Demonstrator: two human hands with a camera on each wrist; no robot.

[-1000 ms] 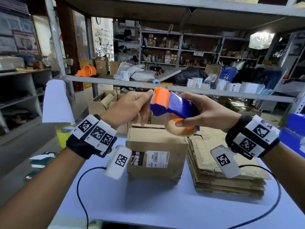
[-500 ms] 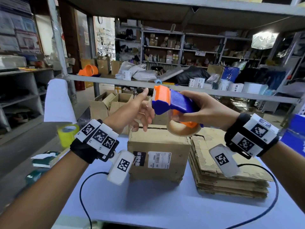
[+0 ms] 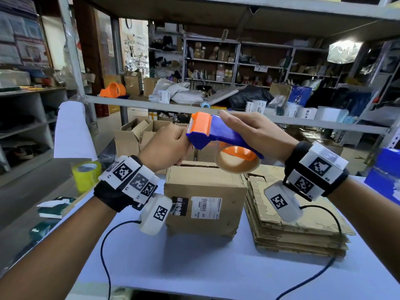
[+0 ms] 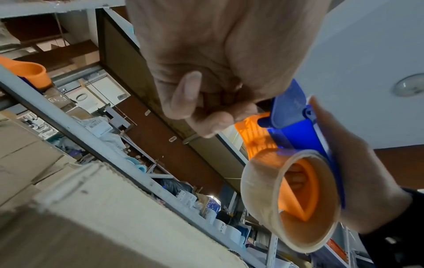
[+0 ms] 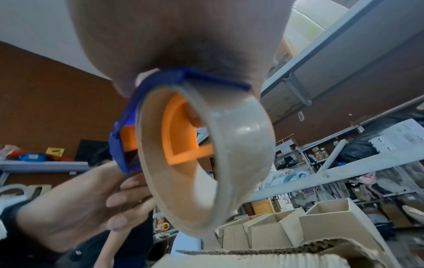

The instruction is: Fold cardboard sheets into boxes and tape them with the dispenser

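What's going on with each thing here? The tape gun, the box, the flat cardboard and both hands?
tape dispenser: held in the air above the box.
right hand: grips the dispenser.
left hand: fingers curled at the dispenser's orange front end.
cardboard box: closed, on the table.
flat cardboard sheets: stacked, unfolded.
yellow tape roll: standing unused.

The tape dispenser [image 3: 218, 136] is bright blue with an orange front, and orange shows inside the tan tape roll [image 3: 237, 164]. The box [image 3: 205, 191] is brown, with a white label and a black one (white letters on it). The flat cardboard stack [image 3: 296, 221] is brown too. The table [image 3: 194, 267] is pale blue. A tape roll [image 3: 86, 174] at the left is yellow.
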